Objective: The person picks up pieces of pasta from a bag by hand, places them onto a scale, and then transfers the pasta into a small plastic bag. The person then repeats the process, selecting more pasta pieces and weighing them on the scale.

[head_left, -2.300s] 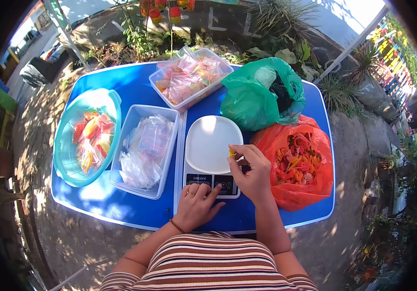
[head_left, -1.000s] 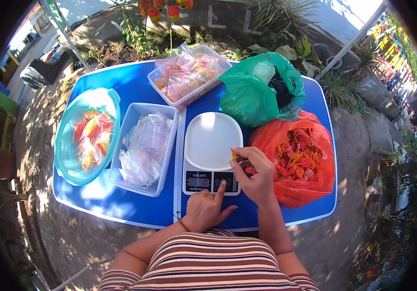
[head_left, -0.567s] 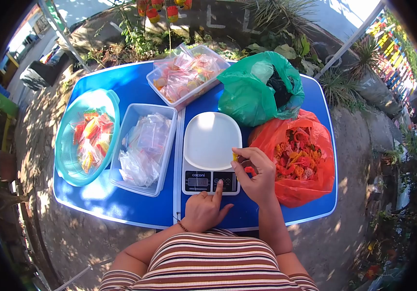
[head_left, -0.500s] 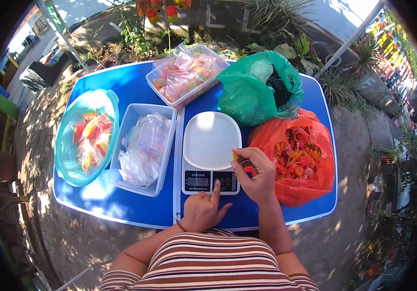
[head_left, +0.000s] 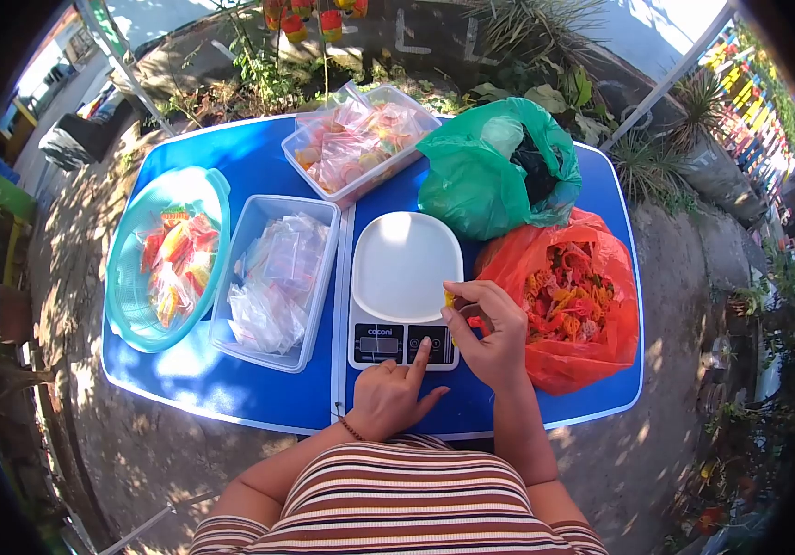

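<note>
A white kitchen scale stands near the middle of the table, its platform bare. My left hand rests just in front of it, index finger stretched onto the buttons of the black control panel and thumb held apart. Nothing is in that hand. No reading can be made out on the display. My right hand is raised over the scale's right front edge, thumb and fingers pinching a small yellow-and-red piece, mostly hidden by the fingers. Beside it sits a red plastic bag full of red and orange pieces.
A green plastic bag stands behind the scale. To the left are a clear tub of plastic bags and a teal basket of bagged colourful pieces. Another tub of filled bags sits at the back of the blue table.
My left index finger has slid slightly right along the scale's buttons. The right hand keeps its pinch in nearly the same place. The whole view has shifted slightly.
</note>
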`<state>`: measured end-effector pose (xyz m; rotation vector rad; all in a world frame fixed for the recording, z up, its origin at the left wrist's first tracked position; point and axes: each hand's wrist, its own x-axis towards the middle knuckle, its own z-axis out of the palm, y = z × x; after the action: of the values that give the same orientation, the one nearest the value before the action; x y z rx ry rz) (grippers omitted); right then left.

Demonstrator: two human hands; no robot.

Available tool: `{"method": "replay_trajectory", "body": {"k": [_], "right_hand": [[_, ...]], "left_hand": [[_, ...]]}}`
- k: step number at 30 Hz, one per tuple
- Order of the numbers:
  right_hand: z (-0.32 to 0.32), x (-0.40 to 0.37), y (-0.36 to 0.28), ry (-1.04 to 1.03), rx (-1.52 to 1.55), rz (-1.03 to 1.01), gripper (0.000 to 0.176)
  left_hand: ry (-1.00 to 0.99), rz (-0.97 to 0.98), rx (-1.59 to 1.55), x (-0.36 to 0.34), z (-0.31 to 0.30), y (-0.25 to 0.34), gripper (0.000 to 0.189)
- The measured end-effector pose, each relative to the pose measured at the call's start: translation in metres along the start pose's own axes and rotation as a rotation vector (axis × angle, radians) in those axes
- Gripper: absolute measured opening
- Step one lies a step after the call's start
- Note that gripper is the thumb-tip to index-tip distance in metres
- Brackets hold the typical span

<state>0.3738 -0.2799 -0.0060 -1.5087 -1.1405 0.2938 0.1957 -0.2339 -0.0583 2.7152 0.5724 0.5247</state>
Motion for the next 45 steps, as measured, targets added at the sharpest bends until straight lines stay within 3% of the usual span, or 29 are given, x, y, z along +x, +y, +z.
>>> {"method": "replay_trajectory", "body": {"k": [8, 21, 30, 45], "right_hand": [[-0.0043, -0.0023, -0.0007, 0.012, 0.002, 0.006, 0.031], [-0.0032, -0.0019, 0.0038, 0.007, 0.026, 0.019, 0.031], [-0.0004, -0.0019, 0.0024, -0.004, 0.030, 0.011, 0.031], [-0.0053, -0.0056, -0.0009, 0.039, 0.044, 0.016, 0.030]], "left_hand": [[-0.020, 0.009, 0.017, -0.0007, 0.0051, 0.0052, 0.076], [-0.065, -0.131, -0.033, -0.0045, 0.0015, 0.0006, 0.082], [0.016, -0.032, -0.012, -0.0024, 0.0019, -0.0016, 0.079], [-0.011, -0.012, -0.028, -0.0027, 0.0009, 0.0024, 0.070]]}}
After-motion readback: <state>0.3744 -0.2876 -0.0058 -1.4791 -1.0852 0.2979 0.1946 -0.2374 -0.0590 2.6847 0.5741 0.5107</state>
